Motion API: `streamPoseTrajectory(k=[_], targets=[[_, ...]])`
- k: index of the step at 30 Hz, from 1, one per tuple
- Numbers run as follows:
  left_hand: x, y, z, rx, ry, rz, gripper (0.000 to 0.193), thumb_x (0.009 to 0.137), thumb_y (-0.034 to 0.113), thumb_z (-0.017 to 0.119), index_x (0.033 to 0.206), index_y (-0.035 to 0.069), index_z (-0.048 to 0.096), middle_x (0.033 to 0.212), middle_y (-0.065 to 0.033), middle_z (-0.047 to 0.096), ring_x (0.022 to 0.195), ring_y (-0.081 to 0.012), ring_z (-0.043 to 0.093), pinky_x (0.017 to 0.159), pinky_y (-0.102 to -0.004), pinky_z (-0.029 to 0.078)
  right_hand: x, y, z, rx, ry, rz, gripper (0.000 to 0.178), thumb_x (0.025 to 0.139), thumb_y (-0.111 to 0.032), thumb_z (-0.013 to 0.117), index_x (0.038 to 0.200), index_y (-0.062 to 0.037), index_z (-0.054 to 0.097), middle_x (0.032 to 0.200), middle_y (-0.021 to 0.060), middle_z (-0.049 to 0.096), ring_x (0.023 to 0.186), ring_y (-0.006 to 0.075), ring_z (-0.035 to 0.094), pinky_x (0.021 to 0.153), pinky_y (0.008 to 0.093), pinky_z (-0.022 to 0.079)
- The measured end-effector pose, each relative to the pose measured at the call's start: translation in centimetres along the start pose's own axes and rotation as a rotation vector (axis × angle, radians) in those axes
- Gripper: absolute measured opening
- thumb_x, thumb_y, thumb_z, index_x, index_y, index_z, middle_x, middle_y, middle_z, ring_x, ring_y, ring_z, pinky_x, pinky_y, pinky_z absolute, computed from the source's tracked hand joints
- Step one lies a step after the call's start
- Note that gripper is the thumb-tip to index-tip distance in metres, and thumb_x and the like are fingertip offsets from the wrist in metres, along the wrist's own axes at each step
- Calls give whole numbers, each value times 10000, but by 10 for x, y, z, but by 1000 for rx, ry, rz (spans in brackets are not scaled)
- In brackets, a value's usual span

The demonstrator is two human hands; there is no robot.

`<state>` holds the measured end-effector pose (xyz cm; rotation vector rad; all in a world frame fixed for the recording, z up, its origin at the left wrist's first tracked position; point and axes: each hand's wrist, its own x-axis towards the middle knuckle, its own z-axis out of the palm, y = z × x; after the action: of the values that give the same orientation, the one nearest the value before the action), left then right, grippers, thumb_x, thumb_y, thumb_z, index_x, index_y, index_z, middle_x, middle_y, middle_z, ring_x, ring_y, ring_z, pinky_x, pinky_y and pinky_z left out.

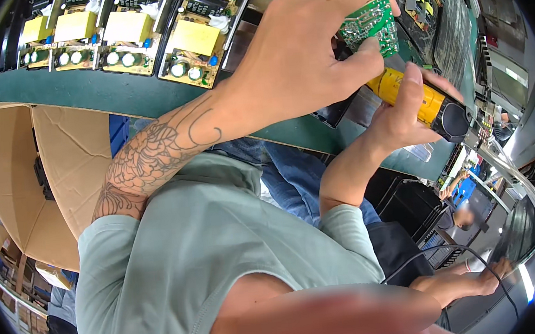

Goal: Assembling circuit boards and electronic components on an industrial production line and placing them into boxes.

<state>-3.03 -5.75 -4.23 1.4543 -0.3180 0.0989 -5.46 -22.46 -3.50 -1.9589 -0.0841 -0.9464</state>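
head view: left hand (317, 45) pinches circuit board (369, 23); right hand (398, 122) grips tool (430, 105) (yellow, black).

Yellow tool (429, 105) — tip hidden, board (374, 23) — part-covered

A: Light level from where you stand?
B: Bright, white. A strip light (527, 281) at lower right is blown out, blue fringing near it.
A: Shadows, glare?
B: Shadows soft, in the folds of the shirt (222, 228). Capacitor tops (179, 68) glint white.
A: Focus and geometry?
B: Green circuit board (370, 26) and left hand (308, 46) crisp. Bottom centre smeared by blur. Table edge (76, 88) bows toward the rim; corners fall to black.
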Motion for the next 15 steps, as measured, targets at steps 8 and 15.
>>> streamPoseTrajectory(k=[8,15], targets=[[0,2,0,-15,-17,-44,423,775,44,650,1194,31,596,1099,-115,630,910,-259,587,797,-332,491,2,2,-3,23,15,-4,349,723,-35,755,997,-9,540,853,138,656,680,205,676,696,281,542],[-1,5,1,-58,6,-91,425,766,45,655,1187,33,600,1088,-109,632,894,-257,584,790,-329,488,-1,1,0,3,39,23,325,727,-45,746,980,-10,546,833,124,642,688,200,672,691,280,542]])
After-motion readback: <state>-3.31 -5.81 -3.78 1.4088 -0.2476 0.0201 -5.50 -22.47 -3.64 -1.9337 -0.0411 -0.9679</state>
